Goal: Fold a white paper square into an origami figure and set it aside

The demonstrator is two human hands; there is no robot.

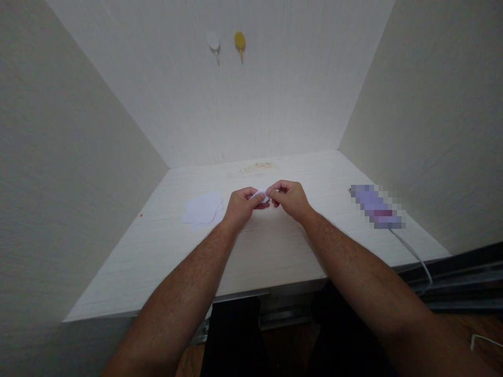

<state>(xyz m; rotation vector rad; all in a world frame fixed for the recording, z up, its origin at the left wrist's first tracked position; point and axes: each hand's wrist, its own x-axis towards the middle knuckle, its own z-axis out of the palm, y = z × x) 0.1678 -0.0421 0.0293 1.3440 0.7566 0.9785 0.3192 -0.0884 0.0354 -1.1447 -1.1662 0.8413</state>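
Observation:
My left hand and my right hand meet over the middle of a white desk. Both pinch a small folded piece of white paper between thumbs and fingertips, just above the desk surface. The paper is mostly hidden by the fingers. A small stack of white paper sheets lies flat on the desk just left of my left hand.
A blurred purple object with a white cable lies at the desk's right side. White walls close in the desk on three sides. A white hook and a yellow hook hang on the back wall. A brownish stain marks the far desk.

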